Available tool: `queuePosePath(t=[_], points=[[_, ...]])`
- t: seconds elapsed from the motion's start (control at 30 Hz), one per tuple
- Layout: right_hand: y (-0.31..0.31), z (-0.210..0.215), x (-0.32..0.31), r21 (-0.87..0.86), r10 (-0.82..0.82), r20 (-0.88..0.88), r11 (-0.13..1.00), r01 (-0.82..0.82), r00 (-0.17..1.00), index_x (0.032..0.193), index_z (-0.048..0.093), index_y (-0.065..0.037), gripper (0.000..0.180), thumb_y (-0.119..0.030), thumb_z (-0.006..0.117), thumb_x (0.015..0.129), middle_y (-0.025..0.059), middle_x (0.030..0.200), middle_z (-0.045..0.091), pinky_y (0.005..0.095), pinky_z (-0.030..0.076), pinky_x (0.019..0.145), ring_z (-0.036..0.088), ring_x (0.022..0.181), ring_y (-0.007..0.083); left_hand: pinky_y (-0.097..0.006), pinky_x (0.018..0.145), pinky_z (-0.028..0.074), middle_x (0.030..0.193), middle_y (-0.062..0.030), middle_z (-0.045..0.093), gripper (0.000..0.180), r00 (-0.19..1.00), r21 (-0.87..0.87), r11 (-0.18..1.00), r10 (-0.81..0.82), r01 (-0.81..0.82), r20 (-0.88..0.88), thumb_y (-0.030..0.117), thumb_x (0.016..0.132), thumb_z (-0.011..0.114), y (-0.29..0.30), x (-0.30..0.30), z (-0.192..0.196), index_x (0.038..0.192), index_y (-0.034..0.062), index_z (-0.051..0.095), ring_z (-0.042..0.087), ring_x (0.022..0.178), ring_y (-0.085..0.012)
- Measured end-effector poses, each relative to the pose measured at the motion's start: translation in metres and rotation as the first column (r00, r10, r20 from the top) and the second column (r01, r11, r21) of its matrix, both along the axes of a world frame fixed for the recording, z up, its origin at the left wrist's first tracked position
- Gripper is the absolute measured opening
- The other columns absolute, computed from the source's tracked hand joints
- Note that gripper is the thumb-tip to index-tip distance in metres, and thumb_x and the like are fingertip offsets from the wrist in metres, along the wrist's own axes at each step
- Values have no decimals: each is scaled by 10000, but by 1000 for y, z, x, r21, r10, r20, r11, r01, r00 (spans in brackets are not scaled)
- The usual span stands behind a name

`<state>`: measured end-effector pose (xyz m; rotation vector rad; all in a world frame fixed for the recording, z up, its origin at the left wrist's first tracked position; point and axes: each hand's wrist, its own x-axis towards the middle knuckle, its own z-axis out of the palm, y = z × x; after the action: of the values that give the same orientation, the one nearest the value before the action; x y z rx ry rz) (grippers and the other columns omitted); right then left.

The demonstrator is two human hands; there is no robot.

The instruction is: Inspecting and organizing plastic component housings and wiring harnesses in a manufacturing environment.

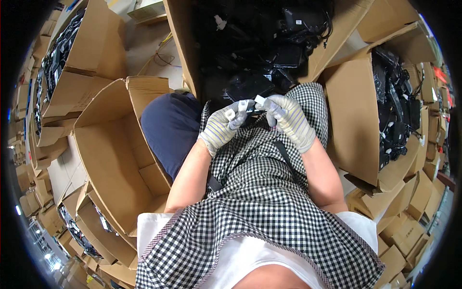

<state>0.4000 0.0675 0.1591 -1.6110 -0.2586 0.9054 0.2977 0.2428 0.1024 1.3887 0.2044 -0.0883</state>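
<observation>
Open cartons [353, 120] crowd both gloved hands [219, 131] [293, 123], fingers [275, 104] clamped on small white pieces [243, 105] [260, 100].

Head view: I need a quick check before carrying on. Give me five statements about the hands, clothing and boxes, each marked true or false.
1. The left hand and right hand are close together. True.
2. Both hands are bare. False: they wear striped gloves.
3. Each hand has at least one small white piece at its fingers. True.
4. The person wears a plain red apron. False: the checked apron is black and white.
5. The carton on the right holds black items. True.
</observation>
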Motion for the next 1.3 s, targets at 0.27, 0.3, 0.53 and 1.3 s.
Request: queuePosePath(t=[0.27, 0.3, 0.53, 1.3], points=[[-7, -11, 9, -397, 418, 493, 888, -230, 763, 923, 666, -41, 257, -271, 551, 915, 123, 721, 639, 352, 476, 631, 620, 663, 257, -297, 742, 491, 914, -121, 685, 274, 990, 479, 872, -136, 102, 37, 211, 803, 711, 3, -9, -19, 1027, 60, 669, 652, 811, -227], [-10, -11, 7, -399, 420, 490, 887, -232, 764, 923, 666, -41, 257, -271, 551, 915, 123, 721, 639, 352, 476, 631, 620, 663, 257, -297, 742, 491, 914, -121, 685, 274, 990, 476, 874, -135, 103, 34, 211, 803, 711, 3, -8, -14, 1027, 60, 669, 652, 811, -227], [-11, -18, -24, 54, -99, -273, 992, 118, 957, 799, 655, -16, 318, -310, 592, 902, -63, 515, 425, 168, 231, 397, 338, 424, 15, -303, 677, 510, 815, -123, 684, 163, 997, 800, 601, -59, -1, 45, 134, 786, 656, -9, 3, 4, 935, 89, 705, 666, 757, -243], [-34, -65, -37, 140, -10, -834, 963, 229, 552, 821, 596, 48, 341, -277, 547, 907, -57, 490, 353, 180, 250, 346, 280, 360, 30, -372, 556, 468, 728, -53, 641, 300, 945, 958, 242, -320, 152, -69, 201, 749, 613, -10, -5, 0, 1046, 206, 658, 628, 659, -256]])
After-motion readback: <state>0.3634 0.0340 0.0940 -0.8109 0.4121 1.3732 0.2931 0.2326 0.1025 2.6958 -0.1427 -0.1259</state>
